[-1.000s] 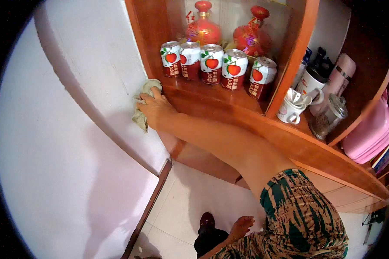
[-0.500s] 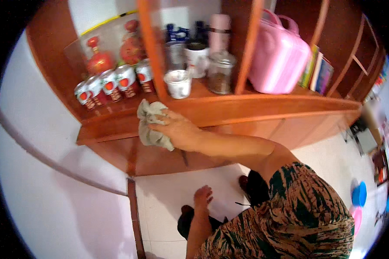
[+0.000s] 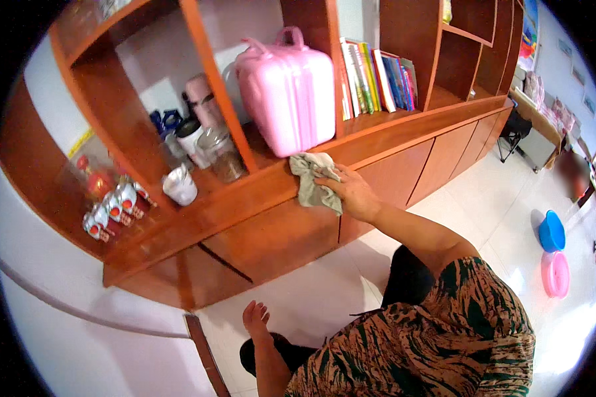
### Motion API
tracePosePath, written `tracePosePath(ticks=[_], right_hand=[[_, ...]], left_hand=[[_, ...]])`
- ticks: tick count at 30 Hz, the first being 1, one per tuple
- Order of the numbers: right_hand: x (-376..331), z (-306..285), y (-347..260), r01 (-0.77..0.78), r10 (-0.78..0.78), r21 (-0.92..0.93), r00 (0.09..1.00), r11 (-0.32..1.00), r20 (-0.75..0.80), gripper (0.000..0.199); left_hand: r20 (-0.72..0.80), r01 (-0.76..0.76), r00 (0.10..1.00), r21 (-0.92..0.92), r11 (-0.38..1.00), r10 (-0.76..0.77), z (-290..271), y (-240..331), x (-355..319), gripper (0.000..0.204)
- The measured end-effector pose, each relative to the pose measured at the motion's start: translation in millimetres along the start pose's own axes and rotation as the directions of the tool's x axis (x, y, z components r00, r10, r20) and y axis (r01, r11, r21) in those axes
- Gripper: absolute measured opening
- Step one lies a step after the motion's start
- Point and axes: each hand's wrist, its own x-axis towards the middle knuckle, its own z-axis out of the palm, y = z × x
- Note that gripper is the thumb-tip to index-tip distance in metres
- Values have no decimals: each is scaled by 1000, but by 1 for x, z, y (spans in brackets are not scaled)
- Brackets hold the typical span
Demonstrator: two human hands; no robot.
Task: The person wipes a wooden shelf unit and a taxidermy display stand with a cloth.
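Note:
My right hand (image 3: 352,194) presses a crumpled grey-green cloth (image 3: 311,177) against the front ledge of a brown wooden cabinet (image 3: 404,135). The cloth lies just below a pink hard-shell case (image 3: 288,99) standing in an open compartment. My left hand (image 3: 255,316) hangs low over the floor, its fingers loosely apart and nothing in it.
Left of the case stand a glass jar (image 3: 220,155), a white cup (image 3: 180,185) and a pink flask (image 3: 204,99). Several cans (image 3: 116,210) fill the left compartment; books (image 3: 377,79) stand to the right. Blue (image 3: 551,231) and pink basins (image 3: 555,274) sit on the floor.
My right hand has slid the cloth rightward along the ledge, from below the cans to below the pink case. The view has turned to the right. My left hand still hangs low.

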Motion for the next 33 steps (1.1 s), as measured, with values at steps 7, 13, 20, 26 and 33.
tracePosePath(ticks=[7,13,20,26,33], right_hand=[[-40,-44,93,-145,143,-8,981,989,-131,51],[-54,-44,160,-347,322,-75,918,935,-231,48],[-25,-85,198,-418,347,-38,799,908,-491,44],[15,-49,208,-478,391,-326,871,816,-297,28],[51,-7,115,-270,231,-258,958,928,-172,18]], left_hand=[[438,-834,519,447,324,734,165,105,-26,18],[824,-937,179,309,-161,538,301,185,19,13],[761,-881,427,472,34,489,323,179,59,22],[730,-816,564,421,395,387,324,175,61,26],[729,-850,526,449,274,438,322,181,64,24]])
